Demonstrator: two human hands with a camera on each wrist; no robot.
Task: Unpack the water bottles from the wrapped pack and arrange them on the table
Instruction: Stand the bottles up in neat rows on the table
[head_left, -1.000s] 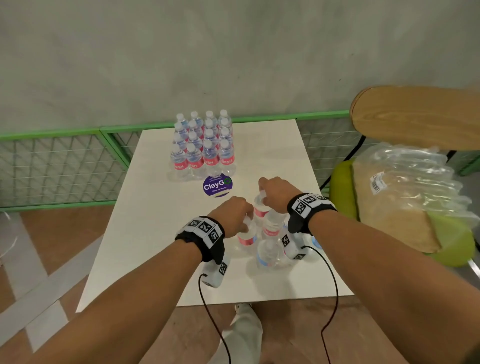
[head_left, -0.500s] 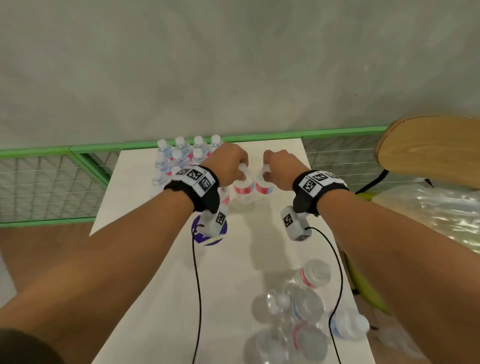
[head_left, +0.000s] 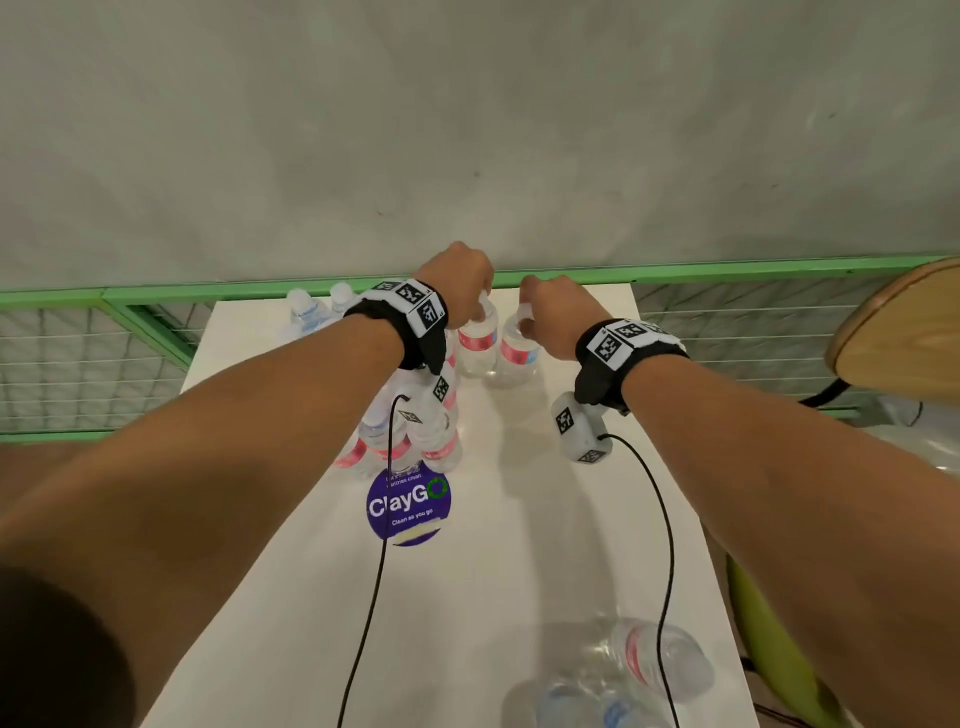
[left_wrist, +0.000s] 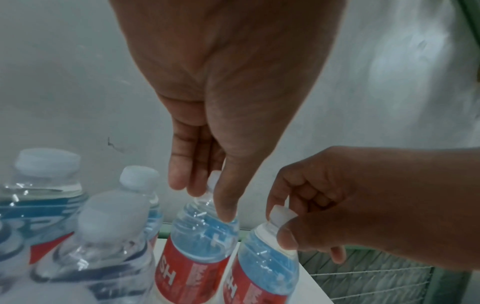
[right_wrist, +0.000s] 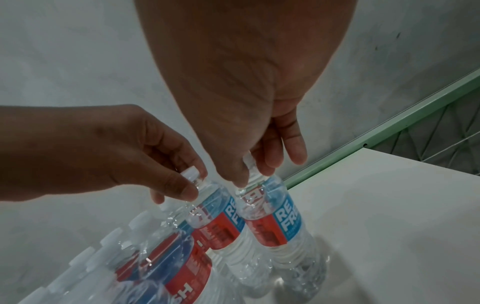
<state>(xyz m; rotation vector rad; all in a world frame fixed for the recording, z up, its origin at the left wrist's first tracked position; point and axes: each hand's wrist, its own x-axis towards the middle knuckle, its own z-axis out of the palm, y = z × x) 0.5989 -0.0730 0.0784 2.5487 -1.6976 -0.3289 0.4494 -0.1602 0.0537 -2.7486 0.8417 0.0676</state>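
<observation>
**A:** What is seen from the head camera?

**B:** Two bare forearms are stretched across a white table (head_left: 519, 545) toward its far edge, where a green rail (head_left: 727, 265) runs below a grey wall. The left hand (head_left: 457, 283) and the right hand (head_left: 550, 312) are each held over the top of an upright water bottle. The left-hand bottle (head_left: 478, 343) and the right-hand bottle (head_left: 517, 351) stand just beside each other on the table.

**A:** How are the fingers placed?

**B:** In the left wrist view, the cap and neck of the left-hand bottle (left_wrist: 202, 232) are pinched between the thumb and fingertips (left_wrist: 179, 181) of the left hand (left_wrist: 228, 102), fingers pointing down and held close together. In the right wrist view, the neck of the right-hand bottle (right_wrist: 272, 218) is pinched the same way by the right hand (right_wrist: 246, 92). Both bottle bases appear to be resting on the table, though the contact is partly blurred.

**A:** Where are the other bottles?

**B:** A cluster of arranged bottles (head_left: 410, 436) is standing to the left of the held pair, partly hidden by the left forearm. The remaining bottles (head_left: 644, 660) are grouped at the near edge of the table, well apart from the hands; whether wrap is around them cannot be told.

**A:** Anything else on the table?

**B:** A round purple sticker (head_left: 408, 506) reading "ClayGo" is stuck near the cluster. A wooden chair back (head_left: 898, 332) is seen at the right.
</observation>
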